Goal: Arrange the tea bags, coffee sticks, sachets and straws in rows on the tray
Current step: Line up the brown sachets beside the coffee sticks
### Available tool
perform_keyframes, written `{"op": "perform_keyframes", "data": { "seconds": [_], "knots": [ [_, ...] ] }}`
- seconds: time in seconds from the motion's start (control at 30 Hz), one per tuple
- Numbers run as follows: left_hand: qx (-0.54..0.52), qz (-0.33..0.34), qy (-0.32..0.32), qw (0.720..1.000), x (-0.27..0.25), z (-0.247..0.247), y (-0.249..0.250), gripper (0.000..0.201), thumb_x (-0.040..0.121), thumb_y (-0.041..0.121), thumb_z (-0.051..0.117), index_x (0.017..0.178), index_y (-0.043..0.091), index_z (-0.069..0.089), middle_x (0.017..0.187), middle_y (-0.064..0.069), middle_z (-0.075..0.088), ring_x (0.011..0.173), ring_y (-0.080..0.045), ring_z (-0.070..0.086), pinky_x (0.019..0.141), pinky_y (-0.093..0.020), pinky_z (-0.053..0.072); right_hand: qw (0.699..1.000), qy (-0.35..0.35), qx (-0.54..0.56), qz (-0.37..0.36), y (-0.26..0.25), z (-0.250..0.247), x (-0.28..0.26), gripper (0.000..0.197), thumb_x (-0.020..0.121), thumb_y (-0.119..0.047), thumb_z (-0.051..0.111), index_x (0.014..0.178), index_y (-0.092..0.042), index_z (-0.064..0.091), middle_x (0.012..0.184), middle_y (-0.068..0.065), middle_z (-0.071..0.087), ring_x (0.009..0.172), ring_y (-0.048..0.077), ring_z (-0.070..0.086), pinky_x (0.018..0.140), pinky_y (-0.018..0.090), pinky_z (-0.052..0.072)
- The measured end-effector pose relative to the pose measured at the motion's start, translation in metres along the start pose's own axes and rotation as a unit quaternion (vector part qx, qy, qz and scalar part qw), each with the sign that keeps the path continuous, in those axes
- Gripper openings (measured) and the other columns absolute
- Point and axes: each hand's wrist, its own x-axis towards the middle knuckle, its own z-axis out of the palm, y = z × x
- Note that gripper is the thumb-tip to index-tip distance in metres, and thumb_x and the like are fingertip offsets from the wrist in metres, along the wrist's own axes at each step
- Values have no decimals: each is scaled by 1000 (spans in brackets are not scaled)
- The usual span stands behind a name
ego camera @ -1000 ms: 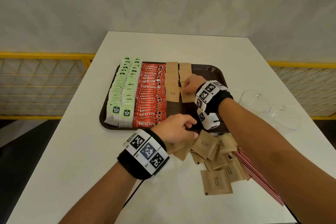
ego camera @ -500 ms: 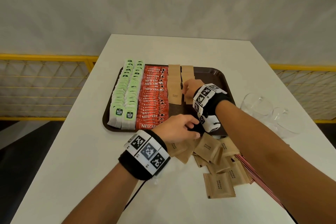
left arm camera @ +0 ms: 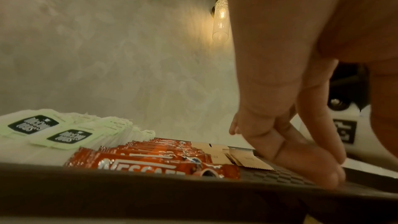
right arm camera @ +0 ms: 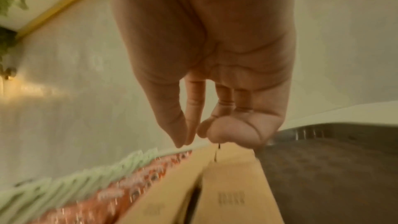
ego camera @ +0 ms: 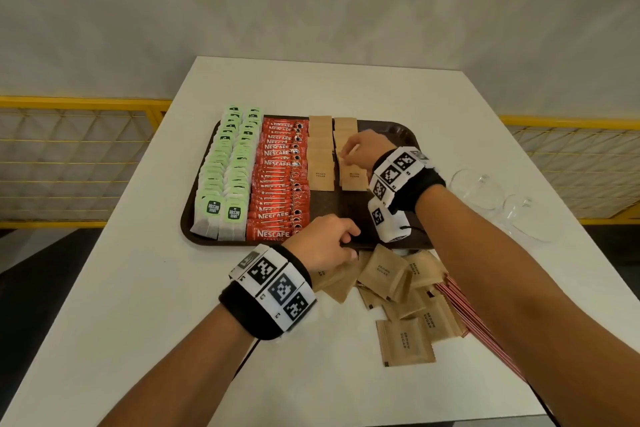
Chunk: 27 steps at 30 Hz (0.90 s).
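Note:
A brown tray [ego camera: 349, 204] holds two rows of green tea bags [ego camera: 225, 177], a block of red coffee sticks [ego camera: 277, 184] and two rows of brown sugar sachets [ego camera: 320, 156]. My right hand [ego camera: 349, 152] hovers over the right sachet row [right arm camera: 232, 193]. Its thumb and forefinger tips [right arm camera: 183, 140] meet with nothing seen between them, and its other fingers curl down onto the sachets. At the near rim [left arm camera: 129, 185], my left hand [ego camera: 346, 239] grips the tray, fingers [left arm camera: 312, 168] lying inside the rim. Loose sachets [ego camera: 405, 291] and red-striped straws [ego camera: 460, 308] lie on the table below the tray.
The white table [ego camera: 138, 288] has open surface to the left and front. Two clear glass cups [ego camera: 485, 191] stand right of the tray. Yellow mesh railings [ego camera: 69, 156] flank the table, and the tray's right part [right arm camera: 333, 176] is bare.
My right hand has slid up the right sachet row towards the tray's far end. The left hand has stayed at the near rim.

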Motion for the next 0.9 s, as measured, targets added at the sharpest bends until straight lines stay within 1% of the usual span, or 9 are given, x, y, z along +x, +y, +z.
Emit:
{"op": "perform_keyframes", "data": {
  "seconds": [0.1, 0.17, 0.27, 0.4, 0.5, 0.53, 0.67, 0.77, 0.9],
  "knots": [
    [10, 20, 29, 999, -6, 1, 0, 36, 90, 23, 60, 125, 18, 55, 104, 3, 50, 91, -9, 52, 79, -19, 40, 996, 6, 91, -24, -3, -20, -31, 13, 91, -22, 58, 103, -19, 62, 80, -8, 53, 76, 10, 53, 62, 21, 46],
    [24, 22, 14, 999, -13, 2, -2, 35, 90, 26, 60, 123, 17, 56, 100, 5, 50, 88, -7, 50, 77, -17, 39, 991, 2, 128, -46, 0, -28, -63, 7, 91, -27, 57, 98, -25, 60, 85, -7, 57, 76, 8, 55, 63, 22, 49],
    [65, 17, -30, 997, -26, 6, -9, 41, 88, 31, 62, 125, 17, 55, 110, 0, 50, 98, -13, 51, 87, -26, 44, 991, -23, 123, -40, 12, -20, -111, 11, 89, -34, 59, 99, -29, 59, 93, -6, 62, 83, 8, 59, 66, 23, 49],
    [162, 7, -58, 985, -37, 13, -13, 51, 86, 35, 63, 130, 15, 48, 125, -3, 42, 114, -20, 43, 96, -30, 40, 996, -90, -12, 10, 28, 6, -156, 32, 82, -41, 66, 110, -28, 58, 95, -9, 52, 88, 7, 52, 70, 19, 42],
    [179, -8, -53, 982, -37, 21, -11, 53, 84, 35, 65, 129, 13, 46, 128, -6, 37, 118, -25, 40, 98, -33, 39, 984, -108, -130, 51, 32, 29, -170, 47, 79, -45, 66, 119, -27, 50, 111, -1, 41, 108, 21, 46, 92, 36, 45],
    [186, -16, -51, 981, -36, 25, -9, 56, 83, 37, 65, 129, 12, 45, 128, -7, 36, 118, -27, 39, 98, -34, 39, 980, -106, -160, 57, 32, 36, -173, 53, 77, -47, 66, 122, -26, 47, 115, 2, 39, 112, 25, 44, 95, 41, 44],
    [235, -45, -19, 971, -33, 37, 3, 66, 82, 45, 65, 130, 8, 39, 129, -11, 34, 116, -28, 38, 96, -34, 39, 959, -97, -259, 53, 30, 57, -182, 81, 70, -55, 72, 131, -19, 33, 127, 7, 41, 118, 29, 43, 93, 36, 39],
    [251, -67, 4, 966, -30, 41, 8, 64, 83, 44, 64, 129, 4, 43, 129, -11, 35, 117, -29, 39, 97, -35, 41, 954, -78, -286, 50, 30, 63, -183, 83, 70, -57, 70, 132, -14, 34, 128, 10, 43, 119, 30, 44, 95, 37, 39],
    [278, -55, 30, 958, -30, 44, 11, 40, 90, 25, 57, 122, 2, 51, 127, -16, 39, 112, -32, 45, 91, -34, 42, 945, -79, -317, 11, 28, 61, -185, 67, 82, -57, 57, 130, -11, 43, 124, 11, 48, 113, 30, 50, 92, 37, 42]
  ]
}}
